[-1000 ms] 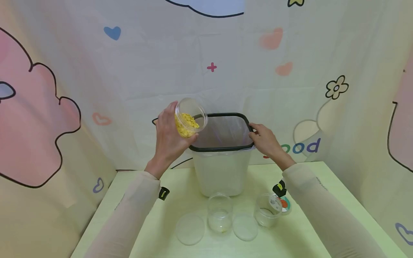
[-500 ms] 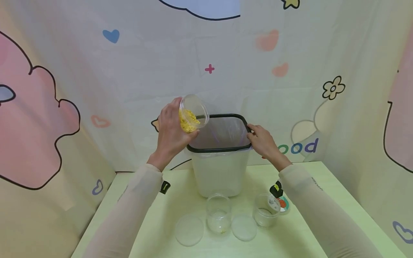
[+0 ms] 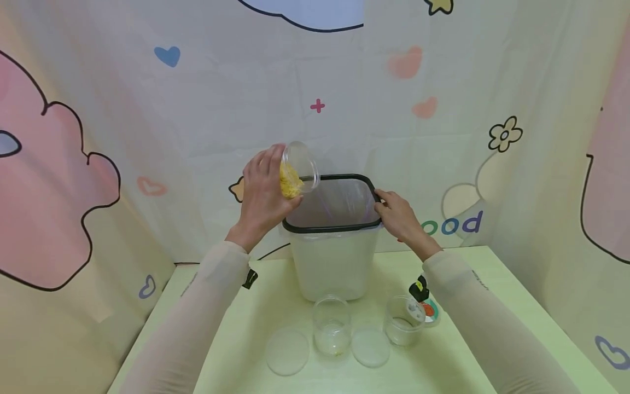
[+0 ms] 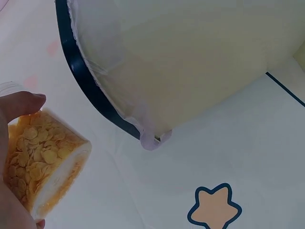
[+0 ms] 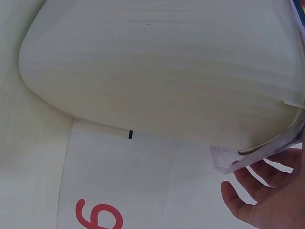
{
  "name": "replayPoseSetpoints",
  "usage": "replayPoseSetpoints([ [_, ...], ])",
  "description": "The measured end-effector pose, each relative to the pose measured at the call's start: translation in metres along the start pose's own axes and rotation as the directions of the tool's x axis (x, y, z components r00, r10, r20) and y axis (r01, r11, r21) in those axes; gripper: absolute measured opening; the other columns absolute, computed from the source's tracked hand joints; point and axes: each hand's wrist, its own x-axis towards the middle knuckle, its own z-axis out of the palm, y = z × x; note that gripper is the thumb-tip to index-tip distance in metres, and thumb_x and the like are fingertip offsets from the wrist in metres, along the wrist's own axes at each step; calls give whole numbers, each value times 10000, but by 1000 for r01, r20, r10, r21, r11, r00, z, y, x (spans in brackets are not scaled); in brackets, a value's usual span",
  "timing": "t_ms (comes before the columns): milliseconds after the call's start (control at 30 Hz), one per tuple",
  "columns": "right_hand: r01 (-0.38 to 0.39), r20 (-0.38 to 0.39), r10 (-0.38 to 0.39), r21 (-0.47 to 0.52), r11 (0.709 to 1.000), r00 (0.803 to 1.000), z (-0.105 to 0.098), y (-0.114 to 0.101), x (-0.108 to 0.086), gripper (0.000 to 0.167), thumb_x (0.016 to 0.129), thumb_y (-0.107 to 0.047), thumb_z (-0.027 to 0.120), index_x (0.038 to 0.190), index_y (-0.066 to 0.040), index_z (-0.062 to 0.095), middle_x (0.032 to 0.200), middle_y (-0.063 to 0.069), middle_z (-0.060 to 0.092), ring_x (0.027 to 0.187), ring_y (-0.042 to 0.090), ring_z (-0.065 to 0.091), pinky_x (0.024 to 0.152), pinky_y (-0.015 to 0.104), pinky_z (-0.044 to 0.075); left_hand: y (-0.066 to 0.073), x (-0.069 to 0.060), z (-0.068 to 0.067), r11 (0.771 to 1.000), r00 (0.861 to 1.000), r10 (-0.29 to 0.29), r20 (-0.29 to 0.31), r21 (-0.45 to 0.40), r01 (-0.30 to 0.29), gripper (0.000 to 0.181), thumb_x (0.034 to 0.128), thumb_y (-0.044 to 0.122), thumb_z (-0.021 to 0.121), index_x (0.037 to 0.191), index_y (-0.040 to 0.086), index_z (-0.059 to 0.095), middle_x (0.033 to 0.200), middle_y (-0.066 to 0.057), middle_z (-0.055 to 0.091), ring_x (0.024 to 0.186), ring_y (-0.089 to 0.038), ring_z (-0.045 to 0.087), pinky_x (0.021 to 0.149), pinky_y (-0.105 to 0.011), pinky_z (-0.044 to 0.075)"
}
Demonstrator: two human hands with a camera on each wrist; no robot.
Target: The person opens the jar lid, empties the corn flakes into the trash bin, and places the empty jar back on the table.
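Note:
My left hand (image 3: pixel 266 189) grips a clear plastic jar (image 3: pixel 302 158) tilted toward the bin's mouth, above its left rim. Yellow flakes (image 4: pixel 43 152) like cornflakes lie inside the jar, packed toward its base in the left wrist view. The pale trash bin (image 3: pixel 334 262) stands upright with a black rim (image 3: pixel 339 227) and a thin translucent liner (image 3: pixel 344 200). My right hand (image 3: pixel 400 216) holds the bin's right rim; in the right wrist view its fingers (image 5: pixel 255 183) reach to the liner's folded edge.
Two clear jars (image 3: pixel 332 334) (image 3: pixel 403 328) stand on the table (image 3: pixel 236 339) before the bin, one with a few yellow crumbs. Two translucent lids (image 3: pixel 287 352) (image 3: pixel 371 347) lie beside them. A coloured round label (image 3: pixel 430 312) shows near the right sleeve. A printed curtain (image 3: pixel 236 82) hangs behind.
My left hand has moved slightly right and up, tipping the jar further toward the bin. The flakes have shifted inside it. My right hand stays on the rim.

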Motion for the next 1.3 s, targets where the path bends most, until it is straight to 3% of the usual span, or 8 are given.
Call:
replayPoseSetpoints([
  [567, -14, -1, 14, 15, 1000, 1000, -1, 0, 0, 512, 1025, -195, 361, 1508, -22, 354, 1461, 229, 453, 1264, 390, 522, 1013, 517, 456, -3, 3, 6, 979, 992, 95, 79, 175, -108, 969, 740, 319, 818, 1504, 102, 262, 1518, -86, 359, 1384, -330, 325, 1165, -550, 238],
  [800, -13, -1, 13, 15, 1000, 1000, 0, 0, 0, 515, 1022, -195, 363, 1508, -25, 355, 1465, 227, 451, 1271, 390, 521, 1030, 517, 450, -4, 4, 10, 970, 989, 128, 79, 199, -141, 943, 748, 309, 807, 1500, 108, 273, 1512, -82, 367, 1375, -334, 333, 1160, -562, 249],
  [1300, -10, 7, 10, 15, 1000, 1000, -2, -1, -1, 518, 1022, -201, 368, 1508, -23, 354, 1458, 228, 455, 1270, 393, 517, 1043, 521, 443, -1, 6, 14, 943, 974, 156, 162, 269, -195, 941, 784, 250, 787, 1527, 149, 218, 1564, -60, 312, 1446, -317, 255, 1206, -585, 154],
])
